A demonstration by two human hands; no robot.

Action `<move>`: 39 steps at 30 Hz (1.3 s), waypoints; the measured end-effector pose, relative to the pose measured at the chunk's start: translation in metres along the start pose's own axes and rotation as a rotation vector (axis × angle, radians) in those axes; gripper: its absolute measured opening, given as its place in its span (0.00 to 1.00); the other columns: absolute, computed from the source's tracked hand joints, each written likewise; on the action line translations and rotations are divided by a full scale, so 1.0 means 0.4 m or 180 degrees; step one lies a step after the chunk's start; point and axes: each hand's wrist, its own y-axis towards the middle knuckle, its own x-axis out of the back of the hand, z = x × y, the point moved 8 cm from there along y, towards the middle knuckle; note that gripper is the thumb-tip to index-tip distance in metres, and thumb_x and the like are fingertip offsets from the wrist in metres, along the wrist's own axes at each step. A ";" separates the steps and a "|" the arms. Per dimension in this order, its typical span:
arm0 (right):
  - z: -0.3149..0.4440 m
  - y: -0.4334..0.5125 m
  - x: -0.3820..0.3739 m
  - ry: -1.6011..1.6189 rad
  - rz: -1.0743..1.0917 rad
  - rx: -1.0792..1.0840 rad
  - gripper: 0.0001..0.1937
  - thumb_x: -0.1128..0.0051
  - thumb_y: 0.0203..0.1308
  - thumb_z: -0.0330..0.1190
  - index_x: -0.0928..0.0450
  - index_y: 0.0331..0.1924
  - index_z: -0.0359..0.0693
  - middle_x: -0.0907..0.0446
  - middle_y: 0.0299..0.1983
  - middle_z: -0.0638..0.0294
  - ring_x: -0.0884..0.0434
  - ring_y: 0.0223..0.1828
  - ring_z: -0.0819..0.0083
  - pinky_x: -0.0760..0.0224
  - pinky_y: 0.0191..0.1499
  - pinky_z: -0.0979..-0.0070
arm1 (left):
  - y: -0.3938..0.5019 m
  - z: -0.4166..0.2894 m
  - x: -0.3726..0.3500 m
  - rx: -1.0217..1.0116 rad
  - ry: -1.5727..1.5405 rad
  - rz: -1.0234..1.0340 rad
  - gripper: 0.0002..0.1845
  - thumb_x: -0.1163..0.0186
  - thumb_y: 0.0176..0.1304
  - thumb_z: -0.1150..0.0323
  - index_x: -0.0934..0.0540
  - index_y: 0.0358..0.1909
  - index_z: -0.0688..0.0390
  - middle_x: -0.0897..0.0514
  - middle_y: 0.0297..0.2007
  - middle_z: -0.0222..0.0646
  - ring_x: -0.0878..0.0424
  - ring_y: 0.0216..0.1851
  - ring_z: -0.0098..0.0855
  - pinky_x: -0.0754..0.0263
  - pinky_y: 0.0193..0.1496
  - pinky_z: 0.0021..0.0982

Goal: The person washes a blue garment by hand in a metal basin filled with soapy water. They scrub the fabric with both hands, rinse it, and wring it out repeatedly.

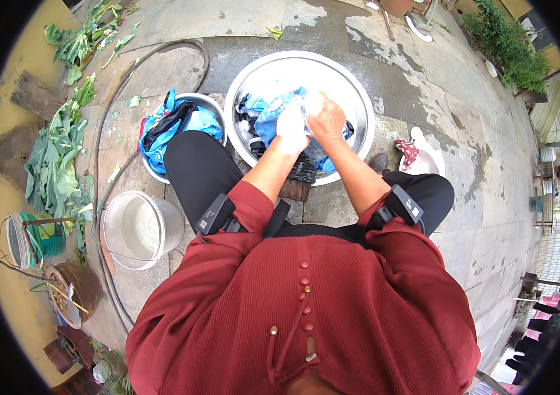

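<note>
A large metal basin (365, 106) stands before me, holding wet blue patterned cloth (272, 121), dark cloth and white suds. Over it my right hand (328, 118) is curled around a pale, sudsy piece of cloth. Close against it, my left hand (292, 129) is washed out by glare and foam, so its fingers are hard to make out. Below both hands, a dark ridged wooden washboard (303, 169) leans in the basin, its handle end over the near rim. Glare bleaches the basin's far inside wall.
To the left, a smaller metal basin (218, 106) holds blue and black clothes (181, 121). A translucent bucket (169, 232) stands by my left knee, beside a dark hose (96, 163). Right of the large basin sits a small bowl (420, 163) with red-and-white cloth. Leafy greens (55, 163) lie along the wall.
</note>
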 end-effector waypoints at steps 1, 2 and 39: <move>0.017 -0.015 -0.035 0.0147 0.0560 0.0202 0.14 0.40 0.46 0.40 0.21 0.35 0.43 0.19 0.25 0.49 0.19 0.30 0.49 0.26 0.34 0.56 | -0.002 0.016 0.007 0.0310 -0.0332 -0.0039 0.13 0.53 0.68 0.57 0.24 0.38 0.54 0.19 0.37 0.33 0.21 0.38 0.32 0.25 0.39 0.35; 0.043 -0.023 -0.019 0.0235 0.0402 0.0485 0.14 0.41 0.46 0.40 0.22 0.35 0.42 0.19 0.25 0.49 0.19 0.29 0.49 0.26 0.33 0.56 | -0.006 0.034 -0.004 0.0594 -0.0901 0.0087 0.13 0.53 0.67 0.58 0.24 0.39 0.54 0.20 0.37 0.34 0.21 0.38 0.32 0.25 0.40 0.36; -0.210 -0.110 0.020 0.3954 0.2395 -0.1625 0.21 0.38 0.43 0.28 0.23 0.46 0.33 0.20 0.39 0.59 0.20 0.36 0.74 0.26 0.42 0.79 | 0.036 -0.007 0.119 0.1273 0.2659 0.0108 0.28 0.40 0.60 0.67 0.30 0.61 0.66 0.22 0.54 0.40 0.24 0.54 0.32 0.28 0.54 0.29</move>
